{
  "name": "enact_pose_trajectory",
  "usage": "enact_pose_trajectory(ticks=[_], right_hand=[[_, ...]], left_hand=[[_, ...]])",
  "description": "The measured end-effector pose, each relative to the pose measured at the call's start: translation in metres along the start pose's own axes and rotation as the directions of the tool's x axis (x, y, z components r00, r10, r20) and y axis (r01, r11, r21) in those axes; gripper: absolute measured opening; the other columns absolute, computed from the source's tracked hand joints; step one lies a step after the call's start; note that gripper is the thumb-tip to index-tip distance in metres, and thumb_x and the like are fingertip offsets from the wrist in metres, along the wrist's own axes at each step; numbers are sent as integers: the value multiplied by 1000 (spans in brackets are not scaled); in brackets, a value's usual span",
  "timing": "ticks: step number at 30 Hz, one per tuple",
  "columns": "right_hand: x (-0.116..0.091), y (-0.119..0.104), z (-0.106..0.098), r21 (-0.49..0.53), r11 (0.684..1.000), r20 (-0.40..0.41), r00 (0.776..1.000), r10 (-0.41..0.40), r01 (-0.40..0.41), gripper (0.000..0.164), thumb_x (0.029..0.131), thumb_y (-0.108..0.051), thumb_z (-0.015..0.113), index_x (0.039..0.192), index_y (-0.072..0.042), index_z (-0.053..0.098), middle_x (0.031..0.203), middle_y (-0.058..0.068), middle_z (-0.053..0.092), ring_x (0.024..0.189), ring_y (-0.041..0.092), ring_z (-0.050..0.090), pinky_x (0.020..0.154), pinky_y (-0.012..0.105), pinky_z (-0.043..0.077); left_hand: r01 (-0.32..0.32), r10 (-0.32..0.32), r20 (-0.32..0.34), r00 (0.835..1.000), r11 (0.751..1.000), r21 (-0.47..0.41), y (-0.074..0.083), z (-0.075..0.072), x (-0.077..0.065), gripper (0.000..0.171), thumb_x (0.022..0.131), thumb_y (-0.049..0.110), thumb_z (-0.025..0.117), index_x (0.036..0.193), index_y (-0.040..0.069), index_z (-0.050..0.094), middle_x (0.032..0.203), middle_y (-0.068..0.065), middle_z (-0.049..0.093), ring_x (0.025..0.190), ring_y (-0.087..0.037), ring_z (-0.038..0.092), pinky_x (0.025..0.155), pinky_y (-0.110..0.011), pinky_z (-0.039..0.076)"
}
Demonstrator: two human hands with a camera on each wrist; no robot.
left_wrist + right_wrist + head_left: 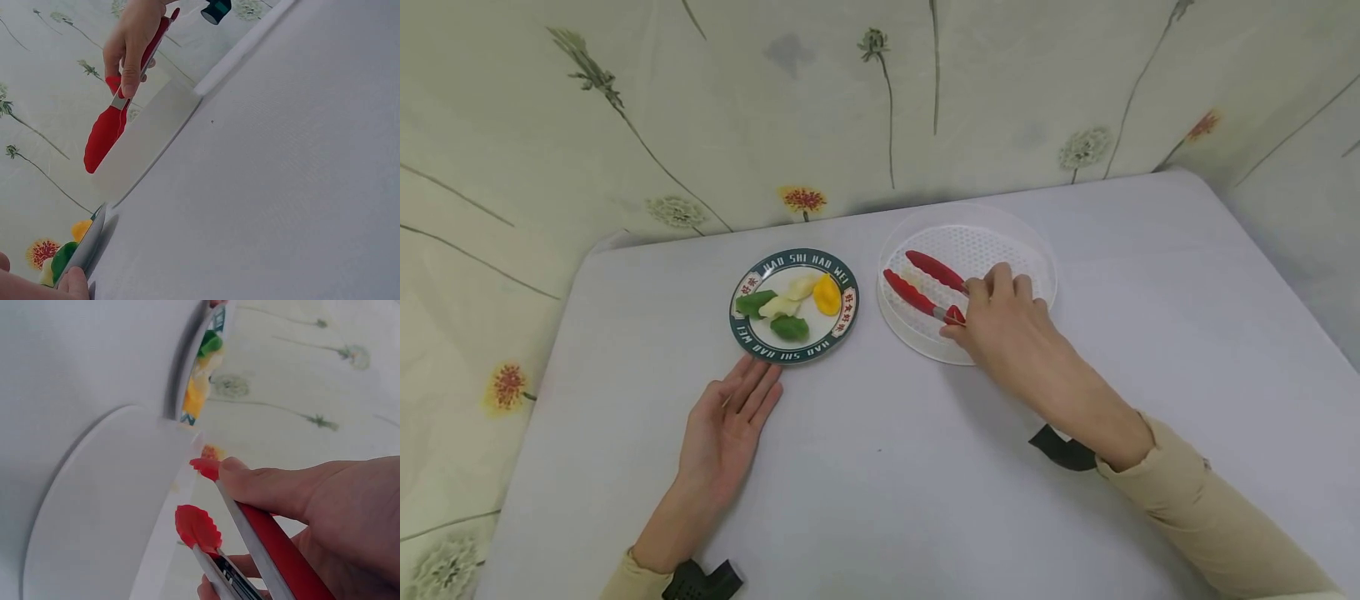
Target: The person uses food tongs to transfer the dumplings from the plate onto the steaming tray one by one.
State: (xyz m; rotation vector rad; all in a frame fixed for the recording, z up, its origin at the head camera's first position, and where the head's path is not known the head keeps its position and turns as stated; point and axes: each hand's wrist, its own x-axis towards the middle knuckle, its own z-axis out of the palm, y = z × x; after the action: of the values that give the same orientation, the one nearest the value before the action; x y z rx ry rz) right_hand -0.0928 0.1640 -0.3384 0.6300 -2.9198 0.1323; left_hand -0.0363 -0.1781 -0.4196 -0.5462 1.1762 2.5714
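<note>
My right hand (1011,337) grips red-and-silver tongs (913,293) over a round white container (913,343) with a perforated inner surface. Apart from each other, the tongs' two red scalloped tips point left. A faint pale yellowish patch shows between them, too unclear to name. To the left stands a small plate (793,356) with a dark green lettered rim. It bears green pieces (790,327), pale cream pieces (779,307) and a yellow piece (827,295). With palm up and fingers extended, my left hand (722,442) touches the plate's near rim.
A white cloth (880,500) covers the table, with a flower-patterned backdrop (737,108) behind it and to its left. The container's wall rises above the tabletop, as the left wrist view shows. Black wrist mounts (1063,450) sit under both forearms.
</note>
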Motion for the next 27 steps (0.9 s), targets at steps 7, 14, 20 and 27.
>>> enact_pose_trajectory(ticks=[7, 14, 20, 27], right_hand=[[0, -10, -5, -2, 1000, -28, 999, -23, 23, 51, 94, -26, 85, 106, 16, 60, 95, 26, 53, 75, 33, 45, 49, 32, 36], [8, -26, -8, -17, 1000, 39, 999, -23, 24, 60, 92, -32, 87, 118, 16, 63, 101, 26, 58, 81, 33, 51, 53, 36, 50], [21, -44, -5, -24, 1000, 126, 992, -16, 19, 68, 90, -41, 88, 125, 13, 63, 103, 22, 57, 87, 31, 52, 59, 34, 53], [31, -62, 3, -69, 994, 108, 992, -73, 80, 69, 88, -44, 89, 122, 11, 66, 103, 21, 59, 86, 31, 54, 61, 35, 59]], left_hand=[[4, -4, -11, 1000, 1000, -13, -1, 2, 0, 61, 114, 19, 34, 173, 11, 18, 180, -8, 25, 163, -18, 39, 133, -29, 39], [4, -4, -23, 1000, 1000, -16, -2, -1, 2, 61, 115, 21, 34, 173, 13, 19, 180, -7, 27, 162, -18, 40, 131, -29, 42], [8, -9, -19, 1000, 1000, -27, -1, -2, 1, 61, 115, 20, 34, 173, 13, 18, 180, -7, 25, 162, -18, 40, 131, -29, 43], [5, -5, -10, 1000, 1000, -17, -1, 1, 0, 61, 115, 21, 34, 173, 12, 18, 180, -7, 25, 162, -18, 40, 133, -29, 40]])
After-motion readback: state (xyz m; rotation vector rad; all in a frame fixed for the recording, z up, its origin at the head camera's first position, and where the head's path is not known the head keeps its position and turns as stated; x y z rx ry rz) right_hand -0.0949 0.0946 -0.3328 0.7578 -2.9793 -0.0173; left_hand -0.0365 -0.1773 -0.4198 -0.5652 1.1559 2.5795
